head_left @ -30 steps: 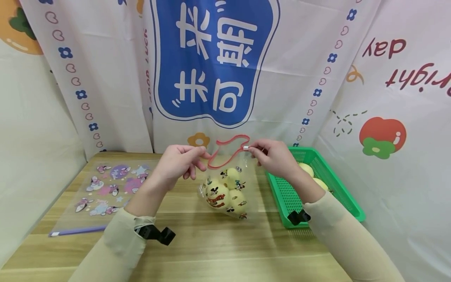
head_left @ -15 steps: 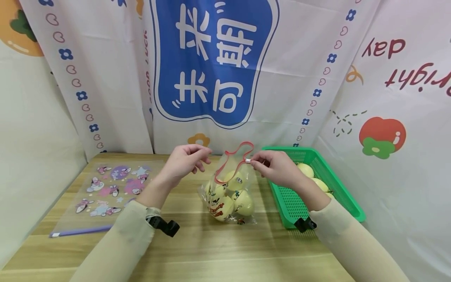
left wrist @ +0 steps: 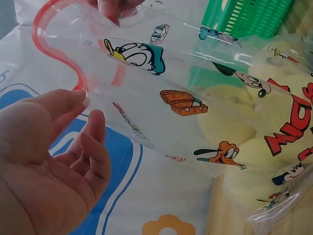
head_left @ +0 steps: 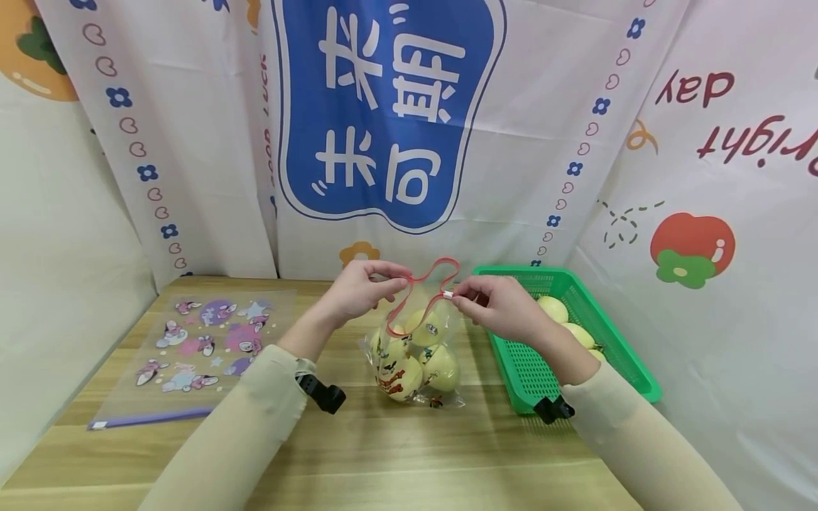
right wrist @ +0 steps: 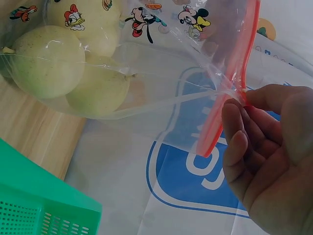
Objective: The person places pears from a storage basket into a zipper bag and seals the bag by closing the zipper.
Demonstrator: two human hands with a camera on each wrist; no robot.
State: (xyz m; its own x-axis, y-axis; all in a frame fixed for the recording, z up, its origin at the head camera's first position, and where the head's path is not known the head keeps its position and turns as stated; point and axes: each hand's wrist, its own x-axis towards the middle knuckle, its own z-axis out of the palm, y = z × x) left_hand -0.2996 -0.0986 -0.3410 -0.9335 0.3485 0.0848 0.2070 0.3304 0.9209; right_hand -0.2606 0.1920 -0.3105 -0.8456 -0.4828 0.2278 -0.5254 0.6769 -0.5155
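Note:
A clear zip bag with cartoon prints stands upright on the table, its red-edged mouth spread wide. Inside it are several round, pale yellow-green fruits. My left hand has thumb and forefinger at the left end of the red edge, pinching it, as the left wrist view shows, with the other fingers loosely bent. At the right end my right hand pinches the edge by the white slider. In the right wrist view, thumb and forefinger cover the slider.
A green perforated basket with several more pale fruits stands to the right. On the left a second clear bag with pink and purple prints and a purple zip lies flat. A printed white cloth hangs behind the table.
The filled bag has come down and its fruits have settled on the table. My left hand drew back from the red edge, then moved right to it. My right hand has kept its pinch.

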